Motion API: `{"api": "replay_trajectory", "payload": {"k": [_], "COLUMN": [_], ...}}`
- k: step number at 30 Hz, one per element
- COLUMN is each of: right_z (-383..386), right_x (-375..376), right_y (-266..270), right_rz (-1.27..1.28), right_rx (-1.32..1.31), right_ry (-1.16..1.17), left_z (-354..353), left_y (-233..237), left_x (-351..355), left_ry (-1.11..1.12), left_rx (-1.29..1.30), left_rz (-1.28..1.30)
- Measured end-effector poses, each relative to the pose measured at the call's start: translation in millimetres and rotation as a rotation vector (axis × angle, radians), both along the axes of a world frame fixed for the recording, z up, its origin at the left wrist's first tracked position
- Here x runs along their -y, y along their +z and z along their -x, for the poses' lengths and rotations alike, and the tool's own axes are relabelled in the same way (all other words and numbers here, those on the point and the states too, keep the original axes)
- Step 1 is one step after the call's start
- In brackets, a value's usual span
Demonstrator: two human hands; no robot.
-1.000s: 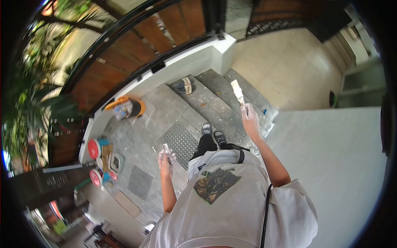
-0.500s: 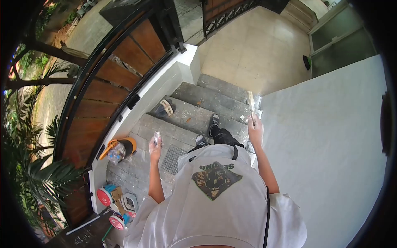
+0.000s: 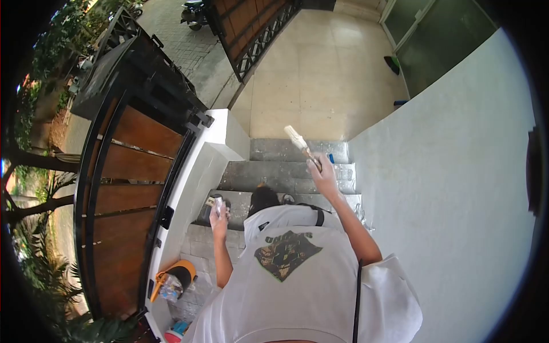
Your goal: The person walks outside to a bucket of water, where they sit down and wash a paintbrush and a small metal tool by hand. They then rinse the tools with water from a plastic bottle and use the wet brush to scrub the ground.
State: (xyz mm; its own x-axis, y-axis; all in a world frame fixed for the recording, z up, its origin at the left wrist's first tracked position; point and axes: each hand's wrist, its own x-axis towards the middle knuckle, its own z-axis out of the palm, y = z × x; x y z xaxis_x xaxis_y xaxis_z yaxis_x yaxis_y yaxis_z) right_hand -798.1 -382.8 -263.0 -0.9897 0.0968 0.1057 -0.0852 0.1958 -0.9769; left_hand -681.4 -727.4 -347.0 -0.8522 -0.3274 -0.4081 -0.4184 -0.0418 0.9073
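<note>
Grips a flat paintbrush [image 3: 299, 142] with off-white-coated bristles and a brownish handle in the right hand [image 3: 325, 174], closed snugly around the handle and smeared with white. Points the bristles far and to the left, at a tilt, in the air above the grey tiled steps [image 3: 243, 177], to the left of the smooth white wall [image 3: 446, 171]. Looks light; probably stiff along the handle, softer and bendable at the bristles, hardly fragile. May turn slippery if the white coating is wet, so best held by the handle, apart from the bristles. In the left hand [image 3: 219, 218], partly curled, holds a small pale object [image 3: 218, 204] upright, too small to identify; likely light, best pinched low. Just beside it on the left, on a step: a dark sandal with a pale patch [image 3: 210, 201]. Near and left: an orange-and-black bucket [image 3: 185, 272].
</note>
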Motion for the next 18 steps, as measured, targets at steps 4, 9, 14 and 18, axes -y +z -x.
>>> {"api": "replay_trajectory", "payload": {"k": [4, 9, 14, 18], "right_z": [55, 108, 172, 253], "right_x": [0, -7, 0, -23], "right_y": [-1, -13, -84, -209], "right_rz": [0.071, 0.544, 0.450, -0.170], "right_rx": [0.080, 0.416, 0.376, 0.039], "right_ry": [0.088, 0.129, -0.126, -0.335], "left_z": [64, 167, 293, 385], "left_y": [26, -9, -87, -106], "left_x": [-11, -11, -15, -18], "left_ry": [-0.062, -0.137, -0.327, -0.369], "left_rx": [0.002, 0.041, -0.093, -0.275], "left_rz": [0.012, -0.029, 0.028, 0.166]}}
